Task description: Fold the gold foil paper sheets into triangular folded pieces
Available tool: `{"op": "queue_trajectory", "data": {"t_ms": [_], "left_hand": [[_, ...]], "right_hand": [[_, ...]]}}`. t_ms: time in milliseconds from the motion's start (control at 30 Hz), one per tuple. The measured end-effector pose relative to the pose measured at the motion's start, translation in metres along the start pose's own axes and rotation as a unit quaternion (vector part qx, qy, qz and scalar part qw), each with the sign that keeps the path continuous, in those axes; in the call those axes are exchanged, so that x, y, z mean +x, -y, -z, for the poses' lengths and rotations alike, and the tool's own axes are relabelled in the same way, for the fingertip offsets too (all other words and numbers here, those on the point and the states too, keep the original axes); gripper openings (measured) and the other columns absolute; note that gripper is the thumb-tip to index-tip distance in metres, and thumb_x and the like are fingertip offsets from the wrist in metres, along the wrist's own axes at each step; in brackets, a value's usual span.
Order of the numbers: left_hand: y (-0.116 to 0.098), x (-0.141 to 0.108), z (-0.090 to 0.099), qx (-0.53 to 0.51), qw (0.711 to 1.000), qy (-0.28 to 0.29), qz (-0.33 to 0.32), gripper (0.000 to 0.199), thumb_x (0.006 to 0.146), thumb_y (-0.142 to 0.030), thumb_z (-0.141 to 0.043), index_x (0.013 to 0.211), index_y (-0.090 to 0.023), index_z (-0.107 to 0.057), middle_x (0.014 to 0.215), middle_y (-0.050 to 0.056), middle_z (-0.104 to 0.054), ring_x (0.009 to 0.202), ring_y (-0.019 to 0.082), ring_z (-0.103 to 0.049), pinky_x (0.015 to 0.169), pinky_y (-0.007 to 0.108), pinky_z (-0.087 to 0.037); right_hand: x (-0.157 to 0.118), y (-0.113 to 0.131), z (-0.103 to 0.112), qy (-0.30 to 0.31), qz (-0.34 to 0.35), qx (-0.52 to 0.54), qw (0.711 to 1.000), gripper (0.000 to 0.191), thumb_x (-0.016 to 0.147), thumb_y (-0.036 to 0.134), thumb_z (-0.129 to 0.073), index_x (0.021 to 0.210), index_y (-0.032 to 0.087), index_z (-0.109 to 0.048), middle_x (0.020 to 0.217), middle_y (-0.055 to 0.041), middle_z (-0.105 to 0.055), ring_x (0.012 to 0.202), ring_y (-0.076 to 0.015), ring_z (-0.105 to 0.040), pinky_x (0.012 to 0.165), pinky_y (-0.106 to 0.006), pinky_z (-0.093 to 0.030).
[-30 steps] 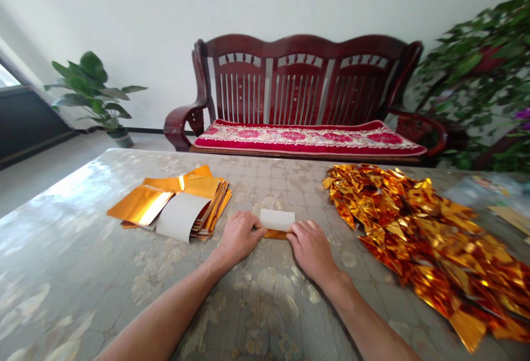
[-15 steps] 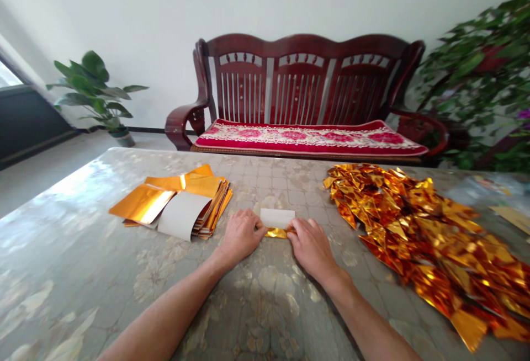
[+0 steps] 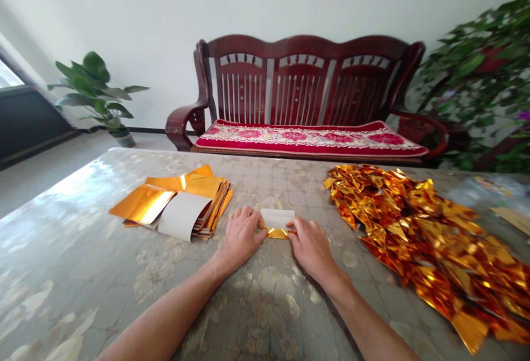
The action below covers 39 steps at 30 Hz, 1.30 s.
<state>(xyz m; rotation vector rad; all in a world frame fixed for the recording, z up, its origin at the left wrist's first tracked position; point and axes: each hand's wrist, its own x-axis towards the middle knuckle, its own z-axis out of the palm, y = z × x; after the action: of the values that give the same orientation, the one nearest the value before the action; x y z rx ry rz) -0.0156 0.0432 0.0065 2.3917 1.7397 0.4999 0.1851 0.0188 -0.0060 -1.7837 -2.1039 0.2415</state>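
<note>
Between my hands, on the table, lies a sheet of gold foil paper [image 3: 277,218], its pale back facing up and its near edge folded over into a shiny gold strip. My left hand [image 3: 244,231] pinches the left end of that fold between thumb and fingers. At the right end, my right hand [image 3: 309,242] grips the fold the same way. To the left of my left hand rests a fanned stack of gold foil paper [image 3: 141,202], with one sheet [image 3: 182,216] showing its grey-white side. A large heap of folded gold foil pieces [image 3: 397,223] spreads beyond my right hand.
The table [image 3: 165,306] has a patterned, glossy cover. At its far right are a clear plastic bag [image 3: 488,191] and a tan flat piece [image 3: 511,218]. Behind stands a dark red wooden bench [image 3: 298,85] with a red floral cushion [image 3: 310,139]. Potted plants [image 3: 99,85] flank it.
The hands stay at the sheet with little movement. The left fingers have shifted slightly, and the gold strip looks flatter and more evenly creased.
</note>
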Motion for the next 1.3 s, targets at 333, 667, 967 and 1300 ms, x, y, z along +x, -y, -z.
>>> {"op": "queue_trajectory", "data": {"t_ms": [333, 667, 967, 1300], "left_hand": [[-0.009, -0.013, -0.016, 0.056, 0.971, 0.055, -0.224, 0.015, 0.098, -0.024, -0.053, 0.108, -0.022, -0.063, 0.101, 0.004, -0.063, 0.098, 0.022, -0.054, 0.086, 0.035, -0.045], [-0.03, -0.034, -0.014, 0.121, 0.973, 0.065, -0.187, 0.023, 0.094, -0.011, -0.05, 0.114, -0.013, -0.06, 0.109, 0.011, -0.064, 0.102, 0.025, -0.059, 0.089, 0.038, -0.05], [-0.024, -0.045, -0.017, 0.172, 0.97, 0.053, -0.161, 0.04, 0.092, -0.004, -0.042, 0.129, -0.009, -0.054, 0.129, 0.018, -0.06, 0.119, 0.028, -0.056, 0.096, 0.041, -0.049], [-0.02, -0.039, -0.009, 0.163, 0.978, 0.046, -0.126, 0.02, 0.092, -0.014, -0.054, 0.109, -0.013, -0.063, 0.105, 0.012, -0.064, 0.097, 0.027, -0.056, 0.083, 0.04, -0.047]], "right_hand": [[-0.009, 0.006, -0.002, -0.071, 0.015, -0.092, 0.993, 0.021, 0.091, 0.023, -0.063, 0.112, 0.026, -0.062, 0.106, -0.0054, -0.062, 0.098, -0.025, -0.05, 0.079, -0.035, -0.036], [-0.019, 0.01, -0.003, -0.057, 0.193, -0.126, 0.971, 0.018, 0.094, 0.018, -0.06, 0.11, 0.023, -0.067, 0.103, -0.0045, -0.068, 0.097, -0.0212, -0.054, 0.084, -0.035, -0.038], [-0.025, -0.013, 0.005, -0.063, 0.159, -0.078, 0.982, 0.022, 0.091, 0.008, -0.056, 0.098, 0.022, -0.072, 0.097, -0.0046, -0.072, 0.095, -0.0213, -0.058, 0.086, -0.035, -0.041], [-0.025, -0.01, 0.004, -0.086, 0.183, -0.045, 0.978, 0.027, 0.092, 0.008, -0.047, 0.08, 0.018, -0.069, 0.082, -0.0068, -0.066, 0.087, -0.0212, -0.056, 0.082, -0.035, -0.042]]}}
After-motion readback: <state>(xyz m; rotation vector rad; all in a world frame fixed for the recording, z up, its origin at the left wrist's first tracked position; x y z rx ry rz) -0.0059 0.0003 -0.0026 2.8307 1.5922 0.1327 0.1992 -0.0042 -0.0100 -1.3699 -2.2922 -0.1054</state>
